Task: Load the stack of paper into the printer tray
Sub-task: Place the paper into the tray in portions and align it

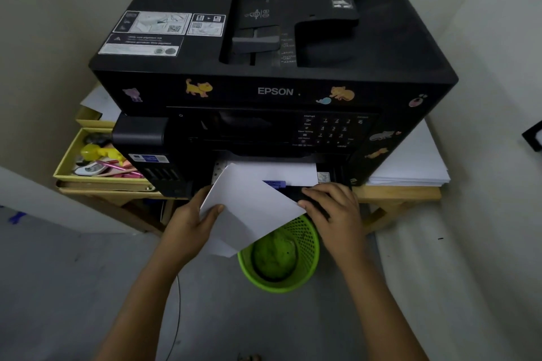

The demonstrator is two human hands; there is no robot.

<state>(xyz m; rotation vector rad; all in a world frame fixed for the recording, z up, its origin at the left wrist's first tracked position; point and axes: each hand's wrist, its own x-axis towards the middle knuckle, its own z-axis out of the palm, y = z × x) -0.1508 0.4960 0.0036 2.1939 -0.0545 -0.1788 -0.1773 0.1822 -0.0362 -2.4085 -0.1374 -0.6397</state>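
Landmark: black printer [272, 67] on a wooden table [396, 193].
Left hand [190, 223]: clamped on the stack of paper [249, 211] — thumb on top, just before the printer's front.
Stack of paper: tilted, far corner over the printer tray [293, 173], which already holds white sheets.
Right hand [337, 208]: fingers flat, spread on the tray's front edge — gripping nothing.
Green basket [281, 258]: on the floor below the printer's front.

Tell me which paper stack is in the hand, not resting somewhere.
The tilted stack, pinched by the left hand. The other stack lies flat beside the printer.
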